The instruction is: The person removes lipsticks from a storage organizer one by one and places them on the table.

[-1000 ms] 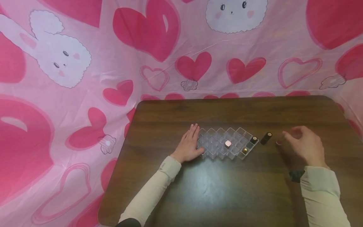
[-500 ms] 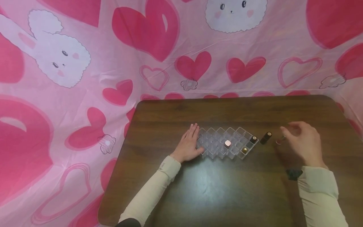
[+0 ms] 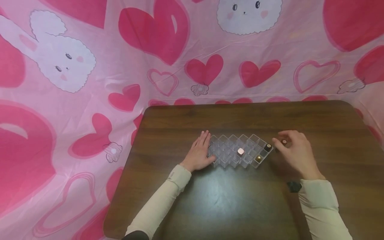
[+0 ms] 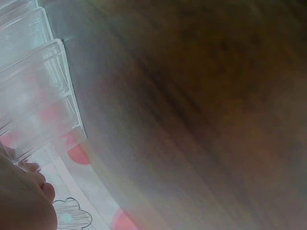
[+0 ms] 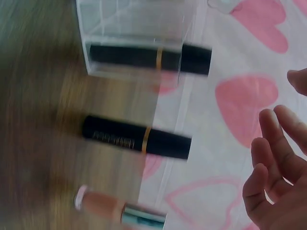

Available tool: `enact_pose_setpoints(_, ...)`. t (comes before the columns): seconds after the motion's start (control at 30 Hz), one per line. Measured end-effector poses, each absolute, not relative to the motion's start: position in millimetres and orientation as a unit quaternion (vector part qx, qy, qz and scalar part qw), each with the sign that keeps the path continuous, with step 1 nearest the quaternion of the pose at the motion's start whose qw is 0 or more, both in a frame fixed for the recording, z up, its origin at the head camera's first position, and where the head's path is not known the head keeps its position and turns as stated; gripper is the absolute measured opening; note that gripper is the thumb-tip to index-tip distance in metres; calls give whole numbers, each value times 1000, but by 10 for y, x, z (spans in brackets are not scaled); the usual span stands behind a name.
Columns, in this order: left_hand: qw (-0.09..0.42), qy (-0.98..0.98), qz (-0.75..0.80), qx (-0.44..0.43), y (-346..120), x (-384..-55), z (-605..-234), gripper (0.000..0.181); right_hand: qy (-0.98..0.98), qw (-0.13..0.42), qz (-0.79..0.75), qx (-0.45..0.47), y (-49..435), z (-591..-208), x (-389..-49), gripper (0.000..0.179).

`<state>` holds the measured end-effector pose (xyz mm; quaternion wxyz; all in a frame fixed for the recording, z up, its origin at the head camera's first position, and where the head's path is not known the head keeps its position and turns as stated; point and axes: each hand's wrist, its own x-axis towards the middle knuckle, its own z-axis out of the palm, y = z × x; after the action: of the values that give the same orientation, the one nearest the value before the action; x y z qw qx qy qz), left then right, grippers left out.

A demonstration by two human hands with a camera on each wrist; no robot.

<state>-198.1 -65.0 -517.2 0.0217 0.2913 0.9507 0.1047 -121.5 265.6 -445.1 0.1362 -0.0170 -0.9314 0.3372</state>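
My left hand [image 3: 197,152] rests against the left end of a clear lipstick organizer [image 3: 231,150], fingers straight along its side and thumb at the near corner. My right hand [image 3: 297,151] hovers beyond the organizer's right end, thumb and fingers parted. Between them the top of a black lipstick tube [image 3: 284,142] shows in the head view. In the right wrist view this lipstick tube [image 5: 136,137] stands upright on the table, apart from the fingers [image 5: 278,139]. Beside it stands a pinkish tube with a shiny cap [image 5: 144,217], hidden by the hand in the head view.
Inside the organizer stand a black lipstick tube [image 3: 268,147], a gold-topped one [image 3: 259,159] and a pink-topped one [image 3: 240,151]. The brown wooden table [image 3: 222,200] has a pink heart-print cloth [image 3: 168,83] hanging behind it and at its left.
My right hand has moved left, from near the pinkish tube to over the standing black lipstick tube. The left hand and the organizer have stayed put.
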Motion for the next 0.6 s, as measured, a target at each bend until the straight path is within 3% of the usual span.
enact_pose_setpoints(0.27, 21, 950, 104, 292, -644, -1984, -5185, 92, -922, 167, 349, 14, 2454, -4467, -1226, 31)
enact_pose_setpoints(0.6, 20, 951, 104, 292, -653, -1980, -5187, 90, -928, 136, 332, 98, 2164, -4605, -1256, 31)
